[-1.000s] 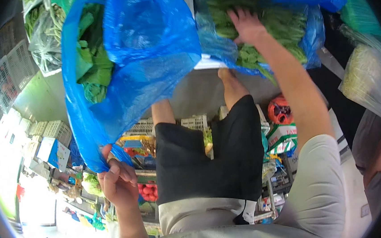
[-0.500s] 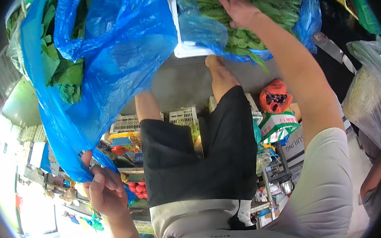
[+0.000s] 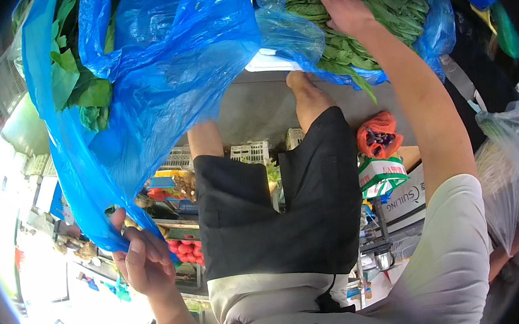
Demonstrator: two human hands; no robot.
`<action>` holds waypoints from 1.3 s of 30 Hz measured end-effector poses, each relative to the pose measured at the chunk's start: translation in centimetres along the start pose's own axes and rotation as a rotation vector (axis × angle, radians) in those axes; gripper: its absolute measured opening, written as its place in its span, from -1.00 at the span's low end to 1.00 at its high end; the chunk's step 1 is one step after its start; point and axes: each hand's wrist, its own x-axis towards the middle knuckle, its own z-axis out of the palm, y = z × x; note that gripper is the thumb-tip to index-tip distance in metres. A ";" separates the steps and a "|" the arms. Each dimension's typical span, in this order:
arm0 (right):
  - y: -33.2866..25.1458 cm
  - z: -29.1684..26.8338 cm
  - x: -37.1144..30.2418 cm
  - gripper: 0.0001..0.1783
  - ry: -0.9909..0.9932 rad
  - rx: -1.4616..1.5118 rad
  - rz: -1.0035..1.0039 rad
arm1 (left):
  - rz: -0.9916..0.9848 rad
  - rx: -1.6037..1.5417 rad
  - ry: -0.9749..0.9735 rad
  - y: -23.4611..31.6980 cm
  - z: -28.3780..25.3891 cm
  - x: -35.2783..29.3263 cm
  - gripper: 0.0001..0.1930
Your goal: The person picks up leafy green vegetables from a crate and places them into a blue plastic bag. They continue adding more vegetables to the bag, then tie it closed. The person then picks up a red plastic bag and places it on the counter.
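Note:
A large blue plastic bag stretches across the upper left, with broad dark-green leaves showing inside its mouth. My left hand is closed on the edge of this bag at the lower left, fingers curled round the film. At the upper right, long leafy greens lie heaped in a second blue bag. On top of that heap rests my right hand, fingers stretched out and touching the leaves, with nothing gripped. A white tray edge shows between the two bags.
Below are light plastic crates, round red items, a red bag of dark produce and a green-and-white package. A clear bag of pale strands hangs at the right, beside another person's arm.
The bags and greens have shifted slightly right in the view. My right hand has slid a little toward the top edge over the greens. My left hand keeps its hold on the bag.

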 end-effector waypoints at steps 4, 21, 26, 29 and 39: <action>-0.5 1.1 -0.5 0.35 0.028 0.032 0.003 | 0.012 -0.058 -0.076 0.7 2.0 -1.1 -0.46; 1.2 -17.2 -15.6 0.13 0.168 0.335 0.069 | -0.066 -0.384 -0.330 8.9 -2.8 2.1 -0.37; -0.8 -22.6 -20.2 0.02 0.320 0.439 0.172 | -0.186 -0.511 -0.379 11.1 -4.9 3.6 -0.28; -3.1 -27.7 -21.3 -0.06 0.438 0.527 0.222 | -0.188 -0.536 -0.440 11.1 -5.6 3.9 -0.23; -16.0 -43.3 -18.9 0.02 -0.048 0.938 0.170 | -0.272 -0.433 -0.868 13.8 -7.6 1.1 0.27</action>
